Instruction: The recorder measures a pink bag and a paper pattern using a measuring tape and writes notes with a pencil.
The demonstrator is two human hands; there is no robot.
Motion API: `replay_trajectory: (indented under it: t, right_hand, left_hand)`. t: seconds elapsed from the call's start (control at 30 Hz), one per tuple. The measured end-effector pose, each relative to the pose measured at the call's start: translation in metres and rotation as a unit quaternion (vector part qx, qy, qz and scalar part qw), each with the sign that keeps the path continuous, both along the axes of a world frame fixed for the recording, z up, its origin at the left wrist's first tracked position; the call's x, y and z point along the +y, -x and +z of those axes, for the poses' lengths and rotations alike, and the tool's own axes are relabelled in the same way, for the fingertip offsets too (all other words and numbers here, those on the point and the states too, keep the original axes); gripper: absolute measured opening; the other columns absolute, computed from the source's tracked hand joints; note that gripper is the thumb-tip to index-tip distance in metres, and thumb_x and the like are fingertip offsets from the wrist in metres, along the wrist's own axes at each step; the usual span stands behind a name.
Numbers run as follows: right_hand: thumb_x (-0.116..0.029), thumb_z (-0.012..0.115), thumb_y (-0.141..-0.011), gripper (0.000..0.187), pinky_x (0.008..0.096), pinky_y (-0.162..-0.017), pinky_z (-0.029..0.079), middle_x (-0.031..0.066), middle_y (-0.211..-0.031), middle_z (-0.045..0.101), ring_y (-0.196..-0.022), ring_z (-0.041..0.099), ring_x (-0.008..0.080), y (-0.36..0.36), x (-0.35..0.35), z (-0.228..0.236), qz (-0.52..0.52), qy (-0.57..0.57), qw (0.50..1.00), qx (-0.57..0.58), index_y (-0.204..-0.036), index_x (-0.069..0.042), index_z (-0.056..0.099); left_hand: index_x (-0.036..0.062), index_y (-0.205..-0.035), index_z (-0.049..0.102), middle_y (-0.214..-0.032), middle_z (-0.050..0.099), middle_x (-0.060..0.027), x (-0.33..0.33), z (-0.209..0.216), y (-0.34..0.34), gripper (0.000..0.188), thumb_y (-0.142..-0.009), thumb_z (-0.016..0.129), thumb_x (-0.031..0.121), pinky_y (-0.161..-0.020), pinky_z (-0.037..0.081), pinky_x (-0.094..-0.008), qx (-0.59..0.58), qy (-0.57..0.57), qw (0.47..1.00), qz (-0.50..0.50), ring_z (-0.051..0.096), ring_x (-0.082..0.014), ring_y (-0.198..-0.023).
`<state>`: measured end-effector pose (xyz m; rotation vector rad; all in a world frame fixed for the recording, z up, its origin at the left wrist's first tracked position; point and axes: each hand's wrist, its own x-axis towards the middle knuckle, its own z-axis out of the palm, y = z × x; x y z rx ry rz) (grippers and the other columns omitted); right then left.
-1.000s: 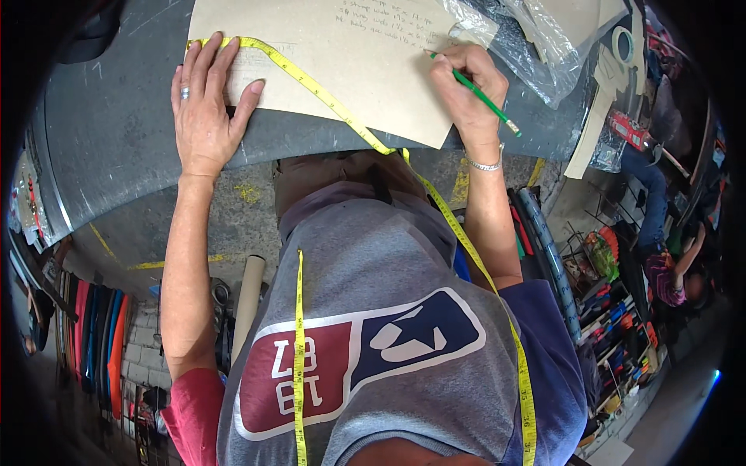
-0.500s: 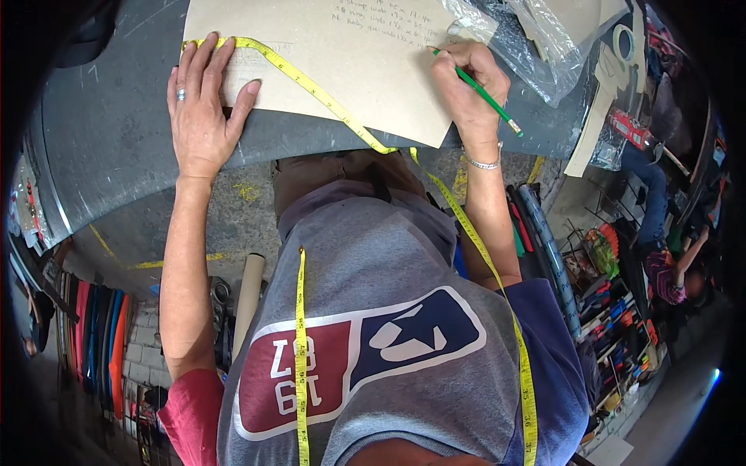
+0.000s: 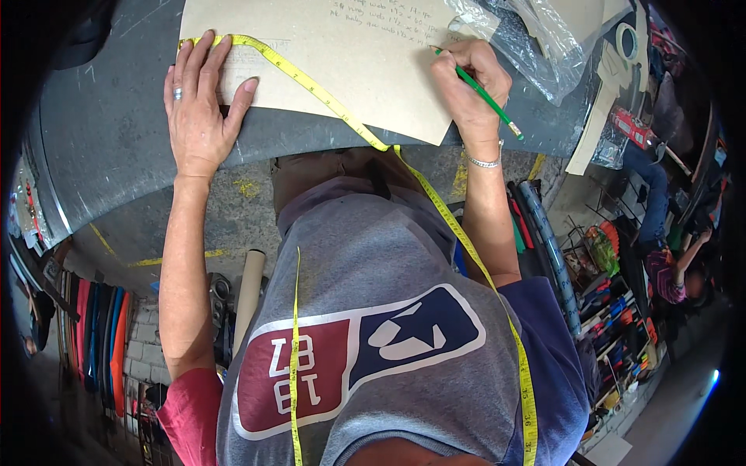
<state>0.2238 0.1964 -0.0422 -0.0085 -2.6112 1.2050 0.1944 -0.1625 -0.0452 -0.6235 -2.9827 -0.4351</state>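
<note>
A tan sheet of card (image 3: 326, 85) with handwriting lies at the table's near edge. My left hand (image 3: 203, 109), a ring on one finger, lies flat across its left edge, fingers stretched out. The fingertips rest on the end of a yellow tape measure (image 3: 311, 89). That tape slants over the card, drops off the near edge and runs up along my right side; its other end hangs down my shirt front. Pinched in my right hand (image 3: 474, 85) is a green pencil (image 3: 488, 99), its point touching or just above the card's right part.
The dark grey table (image 3: 101, 124) curves across the front. Clear plastic bags (image 3: 544, 46) lie at its right, beside a tape roll (image 3: 625, 40) and card strips (image 3: 594, 120). Fabric rolls (image 3: 548, 241) stand right of me. A co-worker (image 3: 672, 272) is at the far right.
The tape has shifted slightly left where it crosses the table edge, and its hanging end on my shirt has swung a little left. Both hands stay nearly in place.
</note>
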Motion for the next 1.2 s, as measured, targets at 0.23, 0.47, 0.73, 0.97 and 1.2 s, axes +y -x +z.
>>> replay_trajectory:
  t: [0.23, 0.47, 0.73, 0.97, 1.2]
  right_hand:
    - [0.006, 0.070, -0.079, 0.016, 0.0234, -0.070, 0.051, 0.0058, -0.080, 0.067, -0.075, 0.062, 0.0088, -0.001, 0.003, -0.001, 0.011, 0.003, 1.000, -0.006, -0.075, 0.000, 0.056]
    - [0.006, 0.071, -0.081, 0.013, 0.0236, -0.070, 0.051, 0.0054, -0.082, 0.070, -0.075, 0.062, 0.0086, -0.006, 0.012, -0.006, -0.009, 0.029, 1.000, -0.003, -0.077, 0.001, 0.060]
    - [0.005, 0.072, -0.082, 0.012, 0.0238, -0.070, 0.052, 0.0056, -0.082, 0.070, -0.076, 0.063, 0.0090, -0.005, 0.010, -0.002, 0.003, -0.010, 1.000, -0.001, -0.080, 0.001, 0.062]
    - [0.007, 0.070, -0.082, 0.013, 0.0243, -0.071, 0.052, 0.0081, -0.084, 0.069, -0.076, 0.064, 0.0101, -0.006, 0.012, -0.005, 0.002, 0.032, 0.999, 0.005, -0.078, 0.002, 0.059]
    - [0.007, 0.070, -0.082, 0.014, 0.0237, -0.072, 0.052, 0.0064, -0.083, 0.068, -0.077, 0.063, 0.0091, -0.007, 0.015, -0.007, -0.006, 0.022, 1.000, -0.014, -0.077, 0.001, 0.058]
  left_hand:
    - [0.0202, -0.151, 0.051, -0.159, 0.044, -0.0046, 0.001, 0.000, -0.001, 0.064, -0.099, 0.058, 0.058, -0.125, 0.023, -0.0530, -0.001, -0.008, 1.000, -0.001, 0.033, -0.0285, -0.152]
    - [0.0206, -0.151, 0.050, -0.160, 0.044, -0.0045, 0.001, -0.002, 0.002, 0.064, -0.099, 0.058, 0.058, -0.126, 0.023, -0.0528, 0.001, -0.001, 1.000, 0.004, 0.033, -0.0285, -0.153]
    - [0.0212, -0.152, 0.050, -0.160, 0.044, -0.0045, 0.000, -0.002, -0.001, 0.065, -0.099, 0.058, 0.058, -0.126, 0.023, -0.0532, 0.001, -0.001, 1.000, 0.004, 0.033, -0.0285, -0.153]
    - [0.0212, -0.152, 0.050, -0.160, 0.044, -0.0039, -0.001, -0.003, -0.001, 0.065, -0.099, 0.060, 0.057, -0.125, 0.023, -0.0536, 0.001, -0.003, 1.000, 0.001, 0.033, -0.0284, -0.152]
    - [0.0214, -0.152, 0.049, -0.160, 0.043, -0.0035, 0.000, -0.003, -0.001, 0.065, -0.099, 0.059, 0.057, -0.126, 0.022, -0.0536, 0.001, 0.004, 1.000, 0.004, 0.033, -0.0282, -0.153]
